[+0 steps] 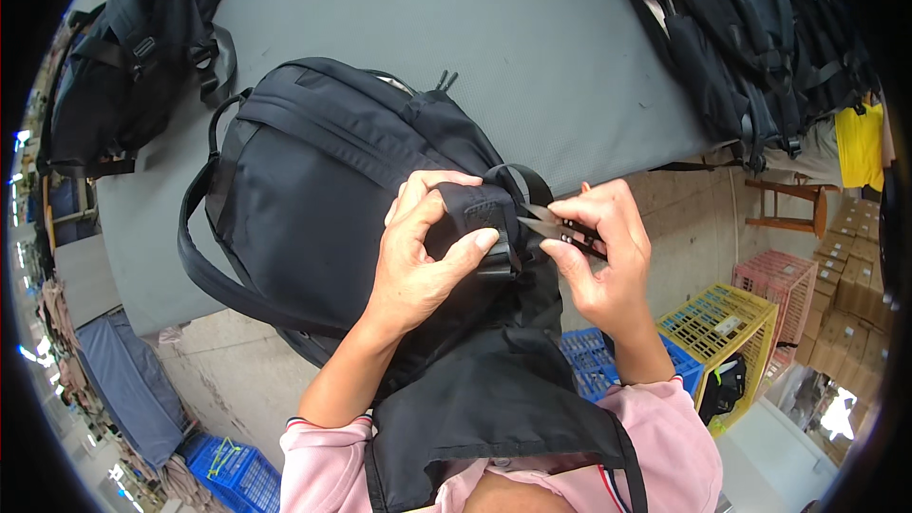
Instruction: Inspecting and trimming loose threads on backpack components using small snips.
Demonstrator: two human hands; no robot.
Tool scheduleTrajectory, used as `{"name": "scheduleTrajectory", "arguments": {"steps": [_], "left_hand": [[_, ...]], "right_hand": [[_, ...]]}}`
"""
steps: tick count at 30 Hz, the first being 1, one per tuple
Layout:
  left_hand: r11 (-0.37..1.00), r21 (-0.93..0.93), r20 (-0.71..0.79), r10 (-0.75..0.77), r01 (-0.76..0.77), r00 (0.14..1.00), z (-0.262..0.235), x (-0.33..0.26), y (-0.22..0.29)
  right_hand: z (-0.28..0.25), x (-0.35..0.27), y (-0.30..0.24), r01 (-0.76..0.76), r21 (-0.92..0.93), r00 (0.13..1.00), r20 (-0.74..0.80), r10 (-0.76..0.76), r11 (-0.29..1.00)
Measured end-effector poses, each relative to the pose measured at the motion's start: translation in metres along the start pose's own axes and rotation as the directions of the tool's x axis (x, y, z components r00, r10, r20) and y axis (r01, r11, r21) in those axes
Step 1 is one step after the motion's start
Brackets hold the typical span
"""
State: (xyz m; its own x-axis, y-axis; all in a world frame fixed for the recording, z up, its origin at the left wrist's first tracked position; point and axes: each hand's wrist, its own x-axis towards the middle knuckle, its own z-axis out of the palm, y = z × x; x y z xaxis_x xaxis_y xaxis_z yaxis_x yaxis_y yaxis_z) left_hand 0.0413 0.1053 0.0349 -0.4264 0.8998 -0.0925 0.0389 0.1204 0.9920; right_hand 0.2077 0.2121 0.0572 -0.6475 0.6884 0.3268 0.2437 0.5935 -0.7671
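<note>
Far left, I have a black bag (133,66) on the grey table (513,38). Next, the black backpack (304,199) lies across the table's near edge. Left hand (418,252) pinches a stitched black strap (475,204) between thumb and fingers, at the backpack's right side. Small scissors (555,232) come next, blades slightly apart, tips by the strap; I can't tell if they touch. Right hand (613,266) grips the scissors. Further right, I get a yellow crate (717,323), then piled black bags (741,28).
</note>
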Motion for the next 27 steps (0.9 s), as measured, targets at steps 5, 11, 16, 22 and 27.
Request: {"name": "scheduleTrajectory", "arguments": {"steps": [5, 11, 16, 22, 27], "left_hand": [[0.999, -0.009, -0.006, -0.05, 0.05, 0.999, 0.001, 0.0, 0.004], [0.999, -0.014, 0.024, -0.031, 0.031, 0.999, 0.001, 0.0, 0.004], [0.999, -0.031, 0.026, -0.043, 0.044, 0.999, 0.0, -0.002, 0.003], [0.996, -0.066, 0.029, -0.064, 0.065, 0.998, 0.0, -0.002, 0.002], [0.997, -0.06, 0.027, -0.039, 0.041, 0.999, 0.0, -0.003, 0.002]], "right_hand": [[0.002, -0.005, 0.0, -0.039, -0.05, 0.999, 0.031, 0.04, 0.998], [0.013, 0.001, 0.008, 0.08, -0.038, 0.995, -0.051, -0.082, 0.996], [0.016, -0.001, 0.011, 0.185, -0.15, 0.978, -0.063, -0.197, 0.971], [0.015, -0.005, 0.003, 0.203, -0.268, 0.975, -0.029, -0.219, 0.942], [0.016, -0.007, 0.007, 0.184, -0.202, 0.975, -0.089, -0.205, 0.962]]}}
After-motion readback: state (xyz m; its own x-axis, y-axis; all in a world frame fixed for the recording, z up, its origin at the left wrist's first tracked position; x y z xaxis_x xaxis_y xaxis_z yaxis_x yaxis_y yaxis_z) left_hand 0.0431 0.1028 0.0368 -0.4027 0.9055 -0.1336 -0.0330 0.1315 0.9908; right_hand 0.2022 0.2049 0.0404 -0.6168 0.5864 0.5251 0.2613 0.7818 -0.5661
